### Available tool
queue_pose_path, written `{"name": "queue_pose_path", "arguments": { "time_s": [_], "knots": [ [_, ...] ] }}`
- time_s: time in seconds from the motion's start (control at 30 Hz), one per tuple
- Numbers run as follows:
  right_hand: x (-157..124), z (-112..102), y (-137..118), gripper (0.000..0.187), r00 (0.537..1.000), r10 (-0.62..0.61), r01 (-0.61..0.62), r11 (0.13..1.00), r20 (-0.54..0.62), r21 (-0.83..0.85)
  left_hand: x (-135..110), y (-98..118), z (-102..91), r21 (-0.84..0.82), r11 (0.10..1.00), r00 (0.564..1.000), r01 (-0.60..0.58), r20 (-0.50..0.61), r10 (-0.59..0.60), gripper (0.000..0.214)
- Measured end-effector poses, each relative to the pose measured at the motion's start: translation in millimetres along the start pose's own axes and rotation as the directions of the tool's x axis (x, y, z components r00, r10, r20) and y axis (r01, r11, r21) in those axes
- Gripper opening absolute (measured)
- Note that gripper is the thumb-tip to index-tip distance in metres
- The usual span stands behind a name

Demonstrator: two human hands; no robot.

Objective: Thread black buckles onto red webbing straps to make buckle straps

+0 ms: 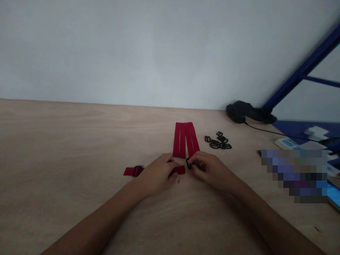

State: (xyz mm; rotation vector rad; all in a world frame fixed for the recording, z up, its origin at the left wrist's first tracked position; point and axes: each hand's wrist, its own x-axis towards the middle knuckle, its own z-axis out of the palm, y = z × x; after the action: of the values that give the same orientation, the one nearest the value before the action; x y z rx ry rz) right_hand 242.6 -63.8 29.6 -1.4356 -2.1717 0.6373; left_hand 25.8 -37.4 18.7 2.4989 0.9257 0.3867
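Note:
My left hand [156, 174] is closed on a red strap [180, 170] that lies flat on the wooden table [66, 148]; the strap's far end, with a black buckle [137, 170] on it, sticks out to the left of the hand. My right hand [208, 169] pinches a small black buckle [188, 163] right at the strap's free end. Just beyond both hands lie several red straps [185, 139] side by side.
A small pile of black buckles [219, 141] lies to the right of the straps. Further back right sits a black device [243, 111] with a cable. A blue frame [305, 67] and a phone [335, 195] are at the right edge. A pale wall stands behind the table.

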Motion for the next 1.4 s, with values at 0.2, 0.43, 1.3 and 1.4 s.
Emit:
{"name": "queue_pose_path", "arguments": {
  "time_s": [0.2,0.43,1.3,1.4],
  "knots": [
    [2.8,10.7,0.8,0.025,0.991,0.111,-0.101,0.987,-0.079,0.122,2.2,-1.9,0.8,0.002,1.0,1.0,0.003,-0.018,-0.003,0.015],
    [2.9,12.3,-8.9,0.022,0.991,0.12,-0.12,0.993,-0.051,0.002,3.1,-2.5,0.7,-0.028,1.0,1.0,-0.004,-0.021,0.003,0.021],
    [-2.1,27.8,-20.9,0.012,0.983,0.147,-0.1,0.935,-0.115,0.339,6.6,0.4,-0.1,-0.377,0.916,0.985,0.137,-0.044,-0.165,0.02],
    [0.6,29.7,-14.6,0.011,0.973,0.214,-0.144,0.856,-0.088,0.497,7.0,0.9,1.5,-0.421,0.896,0.978,0.139,-0.086,-0.192,0.011]
  ]
}}
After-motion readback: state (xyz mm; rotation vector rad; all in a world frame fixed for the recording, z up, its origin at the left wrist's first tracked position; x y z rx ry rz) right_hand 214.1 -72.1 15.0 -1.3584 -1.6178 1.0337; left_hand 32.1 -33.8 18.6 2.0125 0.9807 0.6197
